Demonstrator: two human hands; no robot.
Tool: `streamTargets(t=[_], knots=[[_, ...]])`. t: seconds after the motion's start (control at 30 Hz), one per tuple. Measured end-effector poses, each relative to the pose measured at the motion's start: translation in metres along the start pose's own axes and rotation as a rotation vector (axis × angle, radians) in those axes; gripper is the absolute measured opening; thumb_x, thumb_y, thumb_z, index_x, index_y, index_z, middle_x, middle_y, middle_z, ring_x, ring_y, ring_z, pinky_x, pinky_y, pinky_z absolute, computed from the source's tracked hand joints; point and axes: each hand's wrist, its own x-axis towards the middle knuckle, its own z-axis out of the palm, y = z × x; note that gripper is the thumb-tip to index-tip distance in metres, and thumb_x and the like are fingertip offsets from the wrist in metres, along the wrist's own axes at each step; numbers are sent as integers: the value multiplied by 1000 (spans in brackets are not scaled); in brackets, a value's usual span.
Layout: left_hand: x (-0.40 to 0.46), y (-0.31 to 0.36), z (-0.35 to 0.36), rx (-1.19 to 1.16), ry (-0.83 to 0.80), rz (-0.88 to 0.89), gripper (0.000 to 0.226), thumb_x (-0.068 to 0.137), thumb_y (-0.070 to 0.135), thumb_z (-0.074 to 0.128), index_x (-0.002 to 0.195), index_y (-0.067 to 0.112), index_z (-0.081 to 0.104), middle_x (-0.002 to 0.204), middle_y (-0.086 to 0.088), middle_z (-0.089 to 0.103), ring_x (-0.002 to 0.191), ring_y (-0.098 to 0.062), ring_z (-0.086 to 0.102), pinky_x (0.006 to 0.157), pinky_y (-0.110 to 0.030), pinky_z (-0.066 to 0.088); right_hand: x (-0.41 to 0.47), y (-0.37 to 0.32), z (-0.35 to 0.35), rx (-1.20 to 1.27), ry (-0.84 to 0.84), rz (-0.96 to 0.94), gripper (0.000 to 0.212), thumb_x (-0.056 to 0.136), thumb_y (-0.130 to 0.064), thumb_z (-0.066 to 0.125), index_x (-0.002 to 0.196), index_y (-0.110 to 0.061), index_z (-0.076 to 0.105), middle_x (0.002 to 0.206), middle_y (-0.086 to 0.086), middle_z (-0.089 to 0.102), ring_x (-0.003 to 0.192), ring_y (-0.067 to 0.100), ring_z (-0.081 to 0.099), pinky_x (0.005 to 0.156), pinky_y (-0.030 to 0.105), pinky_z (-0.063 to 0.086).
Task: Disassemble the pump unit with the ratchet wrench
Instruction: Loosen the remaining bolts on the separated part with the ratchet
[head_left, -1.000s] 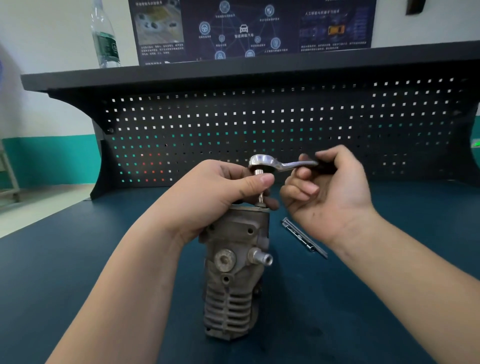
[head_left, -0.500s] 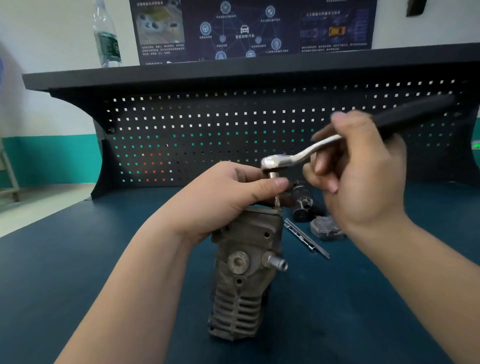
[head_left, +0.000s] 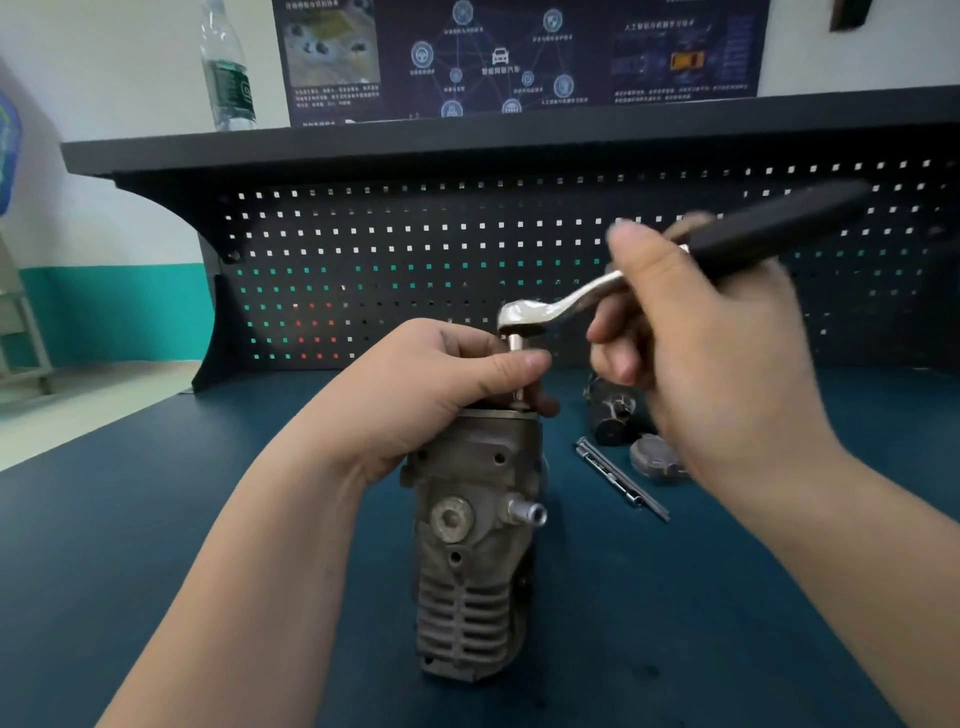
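At the counter's centre, your left hand (head_left: 415, 384) pinches the socket atop the upright grey cast-metal pump unit (head_left: 475, 545) while your right hand (head_left: 711, 353) curls round the chrome, black-handled ratchet wrench (head_left: 644, 275), its handle toward two o'clock; you look mid-loosening, so swing next while steadying the socket.

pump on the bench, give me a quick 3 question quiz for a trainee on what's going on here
1. True or false: the pump lies flat on its side on the bench.
2. Which hand holds the ratchet wrench by its black handle? A) left hand B) right hand C) both
3. Fill in: the left hand steadies the socket below the wrench head with its ____ .

Key
1. False, it stands upright.
2. B, the right hand.
3. Thumb and fingers.
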Motion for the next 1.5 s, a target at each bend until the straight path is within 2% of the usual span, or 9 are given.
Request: streamTargets(t=[0.13,0.33,0.5,0.7,0.77,1.03,1.17,1.4,1.5], knots=[[-2,2,0,25,-6,24,60,70,37,76,97,-14,59,83,-6,76,74,-14,70,77,-38,55,-9,-7,0,-535,-54,-478,31,92,-33,57,71,-13,46,55,3,58,45,14,55,47,28,41],[-5,1,0,72,-1,42,36,75,53,58,71,19,69,88,-5,76,79,-15,71,80,-42,54,9,20,-6,504,53,354,30,95,-12,51,65,-8,51,51,5,48,36,9,35,38,21,31],[-4,1,-2,-16,-11,-13,27,70,47,66,66,21,72,87,-9,76,75,-16,71,70,-29,57,11,26,-6,713,89,577,27,95,-14,53,69,-6,54,55,3,46,39,6,36,39,17,31],[-2,-1,-3,-4,-1,4,25,69,43,77,75,18,76,83,-3,76,72,-12,71,62,-24,56,-6,-9,7,-590,-91,-493,27,91,-29,59,71,-14,48,51,-10,46,47,5,46,52,14,35],[-3,-3,-3,-20,11,23,23,69,38,75,78,17,76,81,-3,76,72,-12,71,61,-23,55,-9,-11,7,-686,-118,-610,23,90,-27,58,75,-12,48,53,-13,42,51,5,45,53,10,32],[-4,0,-2,-79,17,-6,32,60,44,74,74,16,78,82,-6,76,70,-12,70,62,-23,56,12,23,-6,586,-100,277,20,89,-10,52,71,-8,46,48,6,50,35,11,35,41,21,32],[-1,-2,-1,-52,55,-26,37,56,48,75,70,14,78,80,-6,76,66,-13,68,62,-23,56,16,36,-7,750,-10,626,27,93,-15,50,67,-9,54,53,3,47,39,8,36,40,18,31],[0,-5,-1,54,17,75,24,63,41,78,74,20,77,78,-2,76,70,-14,70,63,-27,57,-3,-11,7,-799,-114,-742,21,88,-24,60,74,-9,54,58,-7,47,54,11,48,54,23,36],[3,-5,2,59,5,98,22,70,41,73,75,19,77,77,1,76,69,-9,70,59,-22,55,-1,-10,4,-724,-85,-643,20,89,-24,59,72,-14,51,59,-5,53,55,9,49,57,20,36]])
